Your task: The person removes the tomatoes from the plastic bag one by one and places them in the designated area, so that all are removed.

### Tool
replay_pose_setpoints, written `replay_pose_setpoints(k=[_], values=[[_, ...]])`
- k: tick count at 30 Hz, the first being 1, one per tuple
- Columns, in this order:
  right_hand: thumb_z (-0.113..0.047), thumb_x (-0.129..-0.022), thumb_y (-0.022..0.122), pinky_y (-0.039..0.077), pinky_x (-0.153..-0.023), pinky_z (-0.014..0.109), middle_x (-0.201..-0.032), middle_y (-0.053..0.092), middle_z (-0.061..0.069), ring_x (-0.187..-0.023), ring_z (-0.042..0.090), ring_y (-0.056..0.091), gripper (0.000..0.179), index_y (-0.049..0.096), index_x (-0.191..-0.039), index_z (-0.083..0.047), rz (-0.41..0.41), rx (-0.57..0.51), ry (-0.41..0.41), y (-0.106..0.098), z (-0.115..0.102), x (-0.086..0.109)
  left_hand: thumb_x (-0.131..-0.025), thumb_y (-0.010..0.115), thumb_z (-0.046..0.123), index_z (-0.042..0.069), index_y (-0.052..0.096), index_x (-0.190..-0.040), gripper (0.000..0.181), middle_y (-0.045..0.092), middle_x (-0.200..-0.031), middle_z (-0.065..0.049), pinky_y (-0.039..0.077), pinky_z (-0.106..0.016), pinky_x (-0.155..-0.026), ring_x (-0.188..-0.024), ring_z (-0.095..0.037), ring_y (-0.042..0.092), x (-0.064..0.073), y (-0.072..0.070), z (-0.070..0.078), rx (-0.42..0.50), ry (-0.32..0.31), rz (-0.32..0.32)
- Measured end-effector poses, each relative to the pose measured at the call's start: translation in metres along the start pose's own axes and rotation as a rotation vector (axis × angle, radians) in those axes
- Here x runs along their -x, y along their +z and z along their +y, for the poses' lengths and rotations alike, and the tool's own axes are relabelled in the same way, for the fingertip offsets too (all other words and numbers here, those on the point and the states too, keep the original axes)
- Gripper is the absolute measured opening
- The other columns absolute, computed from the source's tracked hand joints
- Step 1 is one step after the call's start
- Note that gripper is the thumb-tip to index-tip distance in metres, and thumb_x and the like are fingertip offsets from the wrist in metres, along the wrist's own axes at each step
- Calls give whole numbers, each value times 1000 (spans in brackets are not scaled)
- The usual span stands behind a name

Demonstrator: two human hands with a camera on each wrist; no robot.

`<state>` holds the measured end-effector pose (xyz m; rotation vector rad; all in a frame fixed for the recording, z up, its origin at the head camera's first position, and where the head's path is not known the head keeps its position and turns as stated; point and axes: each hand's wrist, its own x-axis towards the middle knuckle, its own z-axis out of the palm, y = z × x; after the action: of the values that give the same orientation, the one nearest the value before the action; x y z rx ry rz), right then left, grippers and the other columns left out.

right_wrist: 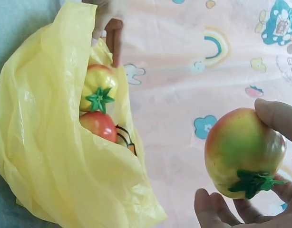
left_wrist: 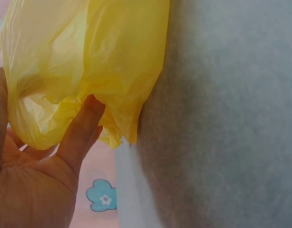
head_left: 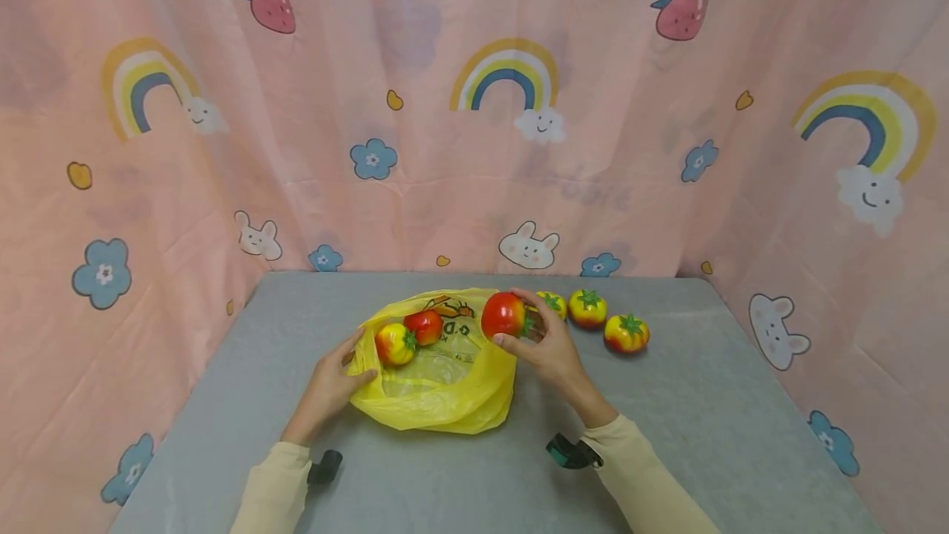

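Note:
A yellow plastic bag (head_left: 445, 410) lies on the table with its mouth spread. Inside it are a yellow-and-red tomato (head_left: 395, 344) and a redder tomato (head_left: 425, 326), side by side toward the left. At the bag's left edge, my left hand (head_left: 334, 377) grips the plastic between thumb and fingers, as the left wrist view of the bag (left_wrist: 122, 42) shows. My right hand (head_left: 549, 348) holds another tomato (head_left: 503, 314) by the bag's right rim. From the right wrist, this tomato (right_wrist: 243, 147) shows a green stalk and a yellow-green side, pinched between thumb and fingers.
To the right of the bag, on the grey table (head_left: 667, 435), sit three more tomatoes: one partly behind my right hand (head_left: 552, 303), one in the middle (head_left: 587, 308) and one nearer (head_left: 626, 334). A pink printed curtain (head_left: 415, 213) encloses the table's back and sides.

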<state>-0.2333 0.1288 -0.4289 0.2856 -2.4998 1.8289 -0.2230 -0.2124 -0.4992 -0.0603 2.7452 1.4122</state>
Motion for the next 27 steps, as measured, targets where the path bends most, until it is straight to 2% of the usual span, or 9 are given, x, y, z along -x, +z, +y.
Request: replay_pose_setpoints(k=[9, 18, 21, 27], values=[[-21, -81, 81, 50, -102, 52, -149, 39, 7, -132, 37, 46, 73, 44, -144, -22, 9, -18, -14, -3, 3, 1, -88, 71, 13, 13, 31, -155, 78, 33, -158, -21, 35, -56, -114, -140, -44, 39, 2, 0, -1, 5, 18, 9], [-24, -81, 82, 47, -106, 49, -151, 39, 8, -134, 32, 46, 80, 38, -147, -16, 31, -37, 3, -7, 11, 4, -88, 71, 12, 13, 31, -155, 78, 34, -158, -20, 35, -55, -114, -141, -43, 39, 1, -1, 0, 5, 10, 8], [-24, -81, 81, 48, -106, 48, -149, 41, 7, -132, 31, 47, 77, 40, -145, -15, 37, -52, 21, -9, 14, 5, -88, 71, 12, 13, 31, -155, 78, 33, -158, -19, 36, -56, -114, -141, -43, 39, 1, -1, 1, 4, 9, 6], [-32, -82, 80, 47, -107, 45, -143, 47, 5, -127, 26, 48, 72, 44, -143, -19, 53, -3, 36, -15, 17, 7, -89, 70, 12, 13, 31, -155, 77, 32, -159, -19, 36, -56, -114, -141, -44, 39, 2, -1, 2, -2, 4, 4]])
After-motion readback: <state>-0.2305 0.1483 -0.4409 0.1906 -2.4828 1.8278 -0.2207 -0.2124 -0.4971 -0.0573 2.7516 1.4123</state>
